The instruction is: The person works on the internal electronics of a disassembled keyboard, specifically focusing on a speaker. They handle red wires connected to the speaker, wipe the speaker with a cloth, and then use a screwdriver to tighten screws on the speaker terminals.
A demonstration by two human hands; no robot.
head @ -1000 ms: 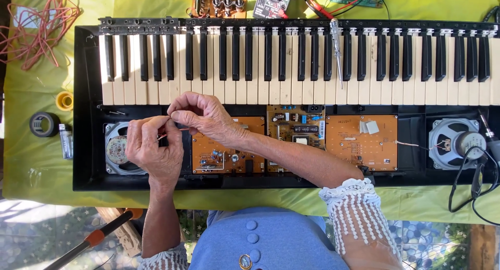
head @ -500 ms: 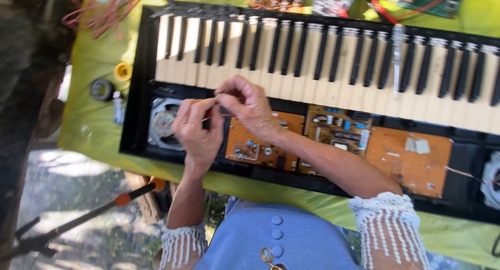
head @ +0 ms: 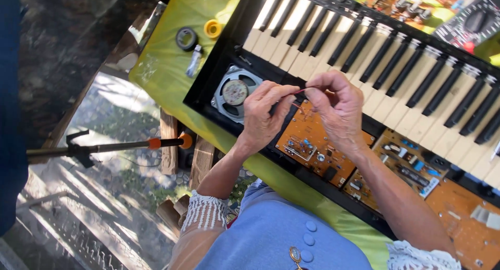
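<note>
Head view: our hands pinching a wire over the opened keyboard.
Left hand (head: 263,116) and right hand (head: 338,106) stay closed on the wire (head: 301,93) above the orange board (head: 307,137); only our view has swung left.

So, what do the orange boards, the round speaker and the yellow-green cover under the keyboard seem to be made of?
The flat orange circuit boards look like matte resin laminate, studded with small soldered parts. The round grey speaker seems to have a stamped metal frame, with a shiny centre disc. The yellow-green table cover looks like thin, slightly glossy plastic or coated cloth; it creases softly, so I cannot be sure.
</note>
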